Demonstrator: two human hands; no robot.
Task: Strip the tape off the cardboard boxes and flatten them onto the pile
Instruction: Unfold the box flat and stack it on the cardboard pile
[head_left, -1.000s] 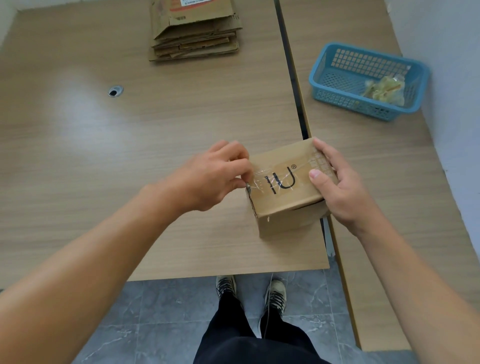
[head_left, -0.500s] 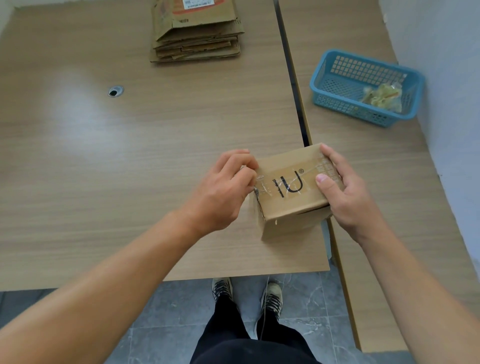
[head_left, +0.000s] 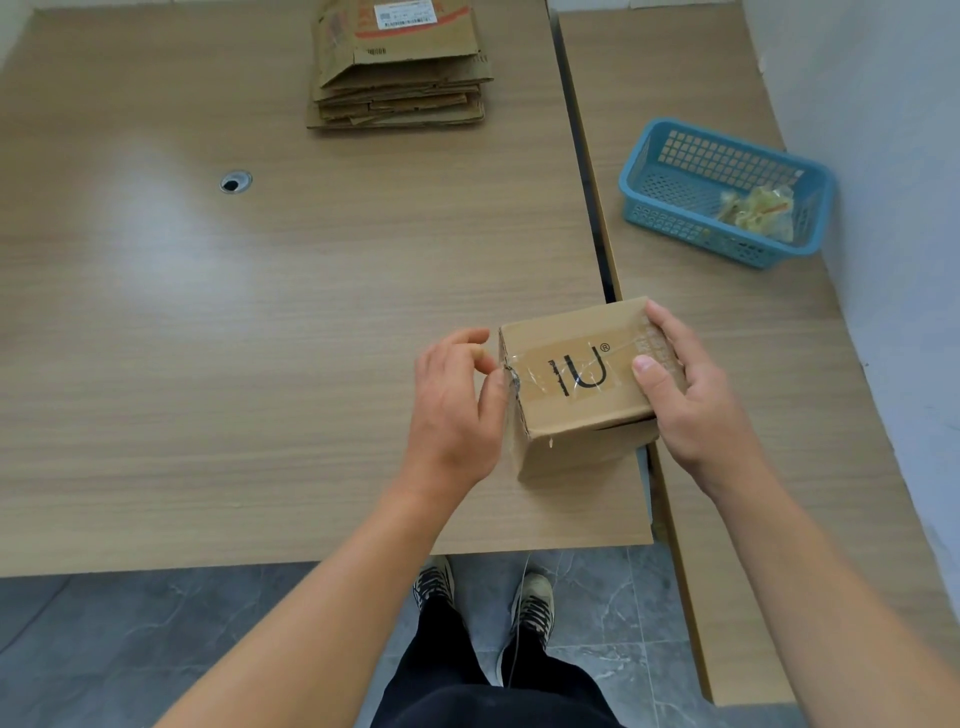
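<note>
At the near right corner of the left table (head_left: 260, 322), both hands meet on a small cardboard box (head_left: 582, 410). The left hand (head_left: 457, 410) sits at the box's left end with its fingers curled and its thumb laid against the end face, right beside a crumpled, lifted end of the clear tape (head_left: 537, 382) – whether thumb and forefinger actually pinch that end, I cannot tell. The right hand (head_left: 693, 410) grips the opposite end, thumb pressed on the top face and fingers wrapped over the far right edge.

The box stands with its printed top upward, the black letters reading upright toward the person. Its long axis runs left to right, the right end angled a little farther away, and the tape strip follows that same axis across the lettering. The box spans the dark seam between the left table and the right table (head_left: 737, 332).

Farther out, a blue basket (head_left: 670, 221) on the right table holds crumpled tape scraps (head_left: 758, 210). Well beyond the hands, at the far edge of the left table, lies the pile (head_left: 400, 83) of flattened cardboard – a shipping label shows on the top sheet. A round cable hole (head_left: 235, 182) sits to the pile's left. Below the table edge, two shoes (head_left: 434, 584) stand on grey floor (head_left: 130, 639).
</note>
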